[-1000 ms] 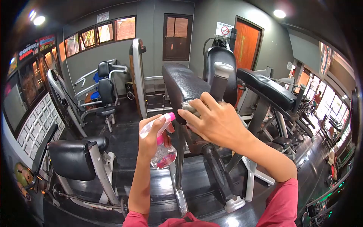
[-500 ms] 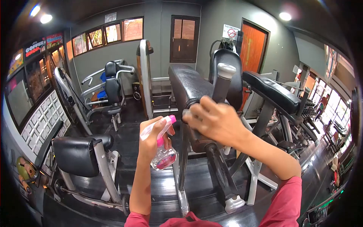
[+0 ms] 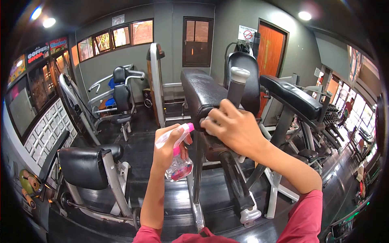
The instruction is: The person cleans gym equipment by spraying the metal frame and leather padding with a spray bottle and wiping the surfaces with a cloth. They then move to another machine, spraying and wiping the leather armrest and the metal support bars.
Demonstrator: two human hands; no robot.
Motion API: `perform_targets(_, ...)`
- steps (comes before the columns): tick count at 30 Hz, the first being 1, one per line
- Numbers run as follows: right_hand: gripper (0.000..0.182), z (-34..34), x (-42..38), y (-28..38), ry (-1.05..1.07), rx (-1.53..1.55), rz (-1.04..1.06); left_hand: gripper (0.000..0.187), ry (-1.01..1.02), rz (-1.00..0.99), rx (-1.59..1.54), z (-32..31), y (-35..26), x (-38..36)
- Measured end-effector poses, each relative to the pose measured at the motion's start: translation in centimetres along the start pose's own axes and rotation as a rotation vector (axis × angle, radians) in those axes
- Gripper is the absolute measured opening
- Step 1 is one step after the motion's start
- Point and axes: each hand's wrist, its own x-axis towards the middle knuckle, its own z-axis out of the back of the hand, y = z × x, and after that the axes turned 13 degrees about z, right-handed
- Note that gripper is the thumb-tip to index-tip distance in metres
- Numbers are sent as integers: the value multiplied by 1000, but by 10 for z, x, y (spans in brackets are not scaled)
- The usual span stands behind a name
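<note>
My left hand [image 3: 172,148] is closed around a clear spray bottle [image 3: 181,168] with a pink and white trigger head, its nozzle pointing right toward the machine. Beside it, my right hand [image 3: 233,125] is closed at the near end of a black padded bench [image 3: 204,91]. Something small and pale shows at its fingertips, too blurred to make out. Just behind the right hand rises a dark handle [image 3: 236,91] with a silver cap. Below, a dark machine arm [image 3: 235,182] runs down to another silver-capped end [image 3: 250,215].
Another padded bench [image 3: 291,97] stands to the right. At left is a machine with a black roll pad [image 3: 83,168], and a seated press machine [image 3: 120,97] stands farther back. Dumbbells [image 3: 332,111] line a rack at far right, with a person [image 3: 347,108] beyond.
My left hand has moved slightly right with the spray bottle. My right hand has shifted a little right and down, staying near the end of the padded bench.
</note>
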Motion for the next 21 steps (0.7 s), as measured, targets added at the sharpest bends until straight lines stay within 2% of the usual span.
perform_targets(5, 10, 6, 5, 13, 35, -49, -163, 45, 0, 2, 30, 4, 0, 1)
perform_targets(9, 11, 7, 4, 12, 151, -6, -42, 45, -5, 24, 9, 5, 2, 0)
perform_targets(11, 10, 9, 1, 9, 213, 158, 79, 45, 17, 30, 11, 7, 4, 0)
perform_targets(13, 13, 12, 0, 7, 219, 184, 60, 45, 40, 33, 11, 5, 4, 0)
perform_targets(15, 19, 25, -1, -3, 245, 421, 71, 45, 47, 55, 28, 3, 3, 0)
perform_targets(16, 19, 35, -3, -6, 244, 418, 66, 45, 53, 54, 31, 2, 3, 0)
perform_targets(18, 26, 53, -5, -11, 384, 565, 34, 46, 35, 38, 95, 0, 3, 0)
perform_targets(21, 30, 59, -6, -7, 433, 515, -17, 45, 13, 45, 65, 1, 8, 1)
